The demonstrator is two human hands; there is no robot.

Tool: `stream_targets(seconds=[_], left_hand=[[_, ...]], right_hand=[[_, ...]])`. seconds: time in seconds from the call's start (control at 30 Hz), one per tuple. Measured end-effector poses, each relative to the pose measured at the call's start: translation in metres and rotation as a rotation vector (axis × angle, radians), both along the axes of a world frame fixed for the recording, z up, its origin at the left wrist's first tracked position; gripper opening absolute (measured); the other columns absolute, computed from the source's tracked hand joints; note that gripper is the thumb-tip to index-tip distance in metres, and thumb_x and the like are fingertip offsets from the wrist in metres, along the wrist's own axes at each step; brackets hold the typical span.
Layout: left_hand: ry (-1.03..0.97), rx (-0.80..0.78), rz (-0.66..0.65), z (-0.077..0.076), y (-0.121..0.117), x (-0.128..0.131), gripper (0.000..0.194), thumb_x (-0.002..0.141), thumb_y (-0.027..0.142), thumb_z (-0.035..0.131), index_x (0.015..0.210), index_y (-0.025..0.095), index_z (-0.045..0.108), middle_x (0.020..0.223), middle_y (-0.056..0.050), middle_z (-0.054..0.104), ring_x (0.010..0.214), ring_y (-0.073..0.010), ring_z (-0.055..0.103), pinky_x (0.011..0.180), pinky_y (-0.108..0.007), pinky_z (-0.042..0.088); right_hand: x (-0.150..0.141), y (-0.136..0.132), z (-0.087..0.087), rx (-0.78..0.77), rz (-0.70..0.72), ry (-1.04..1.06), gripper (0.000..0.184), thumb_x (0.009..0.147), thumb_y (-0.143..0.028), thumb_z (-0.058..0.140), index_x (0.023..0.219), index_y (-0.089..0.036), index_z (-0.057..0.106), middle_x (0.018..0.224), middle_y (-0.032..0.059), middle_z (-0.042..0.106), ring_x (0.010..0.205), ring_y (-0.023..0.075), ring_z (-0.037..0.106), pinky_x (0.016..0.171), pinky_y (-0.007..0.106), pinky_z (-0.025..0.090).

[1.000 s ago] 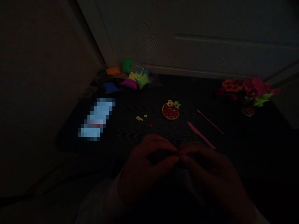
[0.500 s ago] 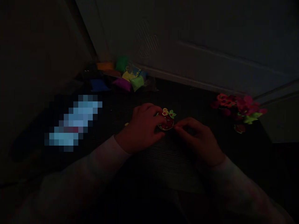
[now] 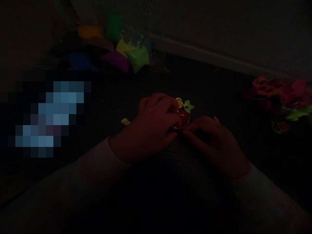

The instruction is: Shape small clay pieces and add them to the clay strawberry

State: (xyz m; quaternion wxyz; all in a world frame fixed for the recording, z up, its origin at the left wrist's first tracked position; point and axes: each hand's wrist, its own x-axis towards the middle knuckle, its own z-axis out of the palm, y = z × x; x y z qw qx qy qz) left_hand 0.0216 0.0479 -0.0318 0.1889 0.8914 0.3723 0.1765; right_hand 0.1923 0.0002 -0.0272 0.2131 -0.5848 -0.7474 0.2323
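The scene is very dark. A small red modelled piece, strawberry-like (image 3: 185,116), has a pale rim and lies on the dark tabletop. At its top sit a green flower (image 3: 187,106) and a yellow flower (image 3: 179,102). Curled over the piece's left side, my left hand (image 3: 153,125) grips it and hides part of it. My right hand (image 3: 216,144) is closed in a pinch at the lower right edge of the rim; whatever its fingertips hold is too dark to make out. A small pale yellow scrap (image 3: 125,121) lies left of my left hand.
Coloured packets lie at the back left, among them a green packet (image 3: 138,58), a purple packet (image 3: 115,61) and an orange packet (image 3: 90,32). Pink and red flower shapes (image 3: 282,92) are heaped at the right, beside a small red piece (image 3: 280,126). A bright pixelated patch (image 3: 60,107) is at left.
The view has tipped down and come closer, so the packets sit higher and the flower heap farther right. Both hands stay at the red piece, with the right fingertips still against its rim.
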Motion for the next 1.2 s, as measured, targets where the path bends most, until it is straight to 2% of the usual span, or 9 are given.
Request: stream_targets(seconds=[0.33,0.5,0.8,1.2], left_hand=[[-0.047,0.025,-0.020,-0.0005,-0.0025,0.0048,0.010,0.072,0.022,0.050,0.075,0.021,0.060,0.102,-0.002,0.051,0.106,-0.0256,0.040,0.088,-0.044,0.028],[-0.010,0.099,-0.027,-0.0011,-0.0024,0.0054,0.011,0.072,0.021,0.049,0.077,0.020,0.059,0.101,-0.003,0.052,0.103,-0.0248,0.041,0.083,-0.043,0.032],[0.017,0.131,-0.028,-0.0006,-0.0024,0.0063,0.014,0.074,0.020,0.044,0.077,0.020,0.058,0.099,-0.002,0.053,0.102,-0.0233,0.043,0.080,-0.041,0.034],[-0.001,0.111,-0.022,0.0001,-0.0029,0.0070,0.015,0.075,0.018,0.045,0.078,0.019,0.059,0.099,-0.003,0.055,0.102,-0.0238,0.043,0.081,-0.042,0.035]], right_hand=[[-0.0011,0.0004,-0.0022,0.029,0.003,-0.033,0.009,0.077,-0.028,0.053,0.076,-0.021,0.058,0.078,-0.0004,0.060,0.075,0.0142,0.056,0.070,0.028,0.042],[-0.0001,0.0004,-0.0039,0.086,0.032,-0.024,0.006,0.076,-0.025,0.055,0.077,-0.020,0.059,0.077,-0.0004,0.060,0.074,0.0127,0.055,0.069,0.026,0.042],[-0.0009,0.0003,-0.0032,0.109,0.044,-0.037,0.008,0.076,-0.023,0.055,0.078,-0.018,0.060,0.078,0.0010,0.060,0.074,0.0127,0.055,0.070,0.027,0.043],[-0.0028,0.0021,-0.0040,0.144,0.058,-0.085,0.008,0.076,-0.022,0.055,0.078,-0.017,0.060,0.077,0.0022,0.060,0.073,0.0132,0.055,0.067,0.027,0.044]])
